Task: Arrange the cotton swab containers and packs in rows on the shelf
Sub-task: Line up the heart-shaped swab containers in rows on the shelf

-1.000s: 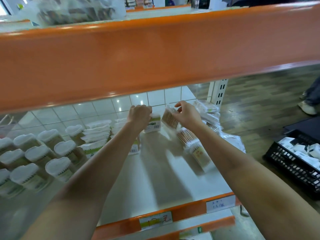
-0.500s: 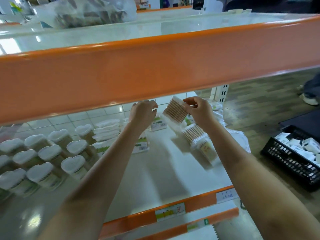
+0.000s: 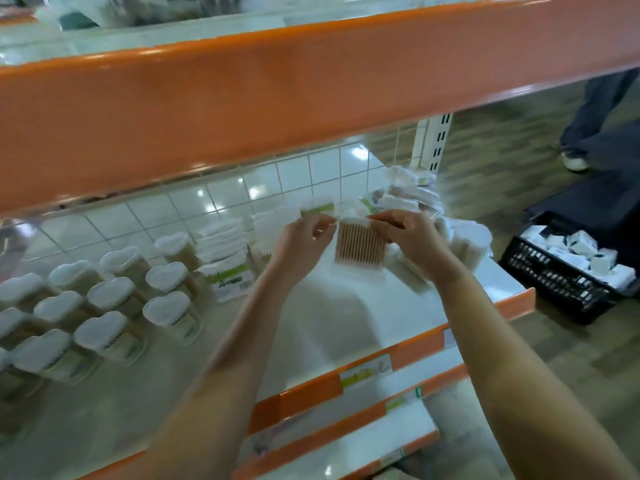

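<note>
Cotton swab containers (image 3: 114, 303) stood in rows at the shelf's (image 3: 329, 327) left, as before. My left hand (image 3: 301, 245), earlier empty, had joined my right hand (image 3: 412, 237), and both sets of fingertips pinched the swab pack's (image 3: 360, 245) top corners above the shelf, lower than half a second earlier.

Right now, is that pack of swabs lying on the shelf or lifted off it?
Lifted. Both hands, left hand and right hand, hold the swab pack by its top corners above the shelf.
</note>
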### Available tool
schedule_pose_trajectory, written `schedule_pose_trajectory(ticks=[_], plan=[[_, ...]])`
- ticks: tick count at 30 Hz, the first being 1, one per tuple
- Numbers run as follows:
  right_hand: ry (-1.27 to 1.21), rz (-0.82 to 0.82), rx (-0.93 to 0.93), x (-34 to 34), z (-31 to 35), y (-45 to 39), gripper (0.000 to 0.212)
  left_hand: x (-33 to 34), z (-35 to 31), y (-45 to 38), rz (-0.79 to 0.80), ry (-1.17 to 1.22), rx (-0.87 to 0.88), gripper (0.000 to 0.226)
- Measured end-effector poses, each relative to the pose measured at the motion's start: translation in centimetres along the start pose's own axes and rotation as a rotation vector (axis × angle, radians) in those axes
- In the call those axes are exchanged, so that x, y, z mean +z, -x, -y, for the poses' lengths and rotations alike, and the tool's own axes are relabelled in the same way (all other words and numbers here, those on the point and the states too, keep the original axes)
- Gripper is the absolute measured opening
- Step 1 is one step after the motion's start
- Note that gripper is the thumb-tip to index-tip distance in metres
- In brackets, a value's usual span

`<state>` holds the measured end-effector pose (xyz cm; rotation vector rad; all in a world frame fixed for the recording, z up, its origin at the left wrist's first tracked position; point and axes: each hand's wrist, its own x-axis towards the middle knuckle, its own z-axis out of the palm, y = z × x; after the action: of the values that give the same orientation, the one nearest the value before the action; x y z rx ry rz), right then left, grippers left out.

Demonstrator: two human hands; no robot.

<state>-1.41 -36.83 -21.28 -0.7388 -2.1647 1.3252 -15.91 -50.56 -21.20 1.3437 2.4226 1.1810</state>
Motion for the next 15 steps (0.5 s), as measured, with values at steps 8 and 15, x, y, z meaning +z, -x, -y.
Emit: schedule_pose_trajectory(ticks=[8,15], plan=[[-0.196,-0.047,0.059,0.6,0.6,3.8,0.014,0.9,-1.0,4.9,0.254,0.584,-0.3,0.019],[-0.259,-0.034,0.124,0.8,0.6,5.7,0.013,0.9,-1.3,8.5,0.308,0.708,-0.318,0.013]])
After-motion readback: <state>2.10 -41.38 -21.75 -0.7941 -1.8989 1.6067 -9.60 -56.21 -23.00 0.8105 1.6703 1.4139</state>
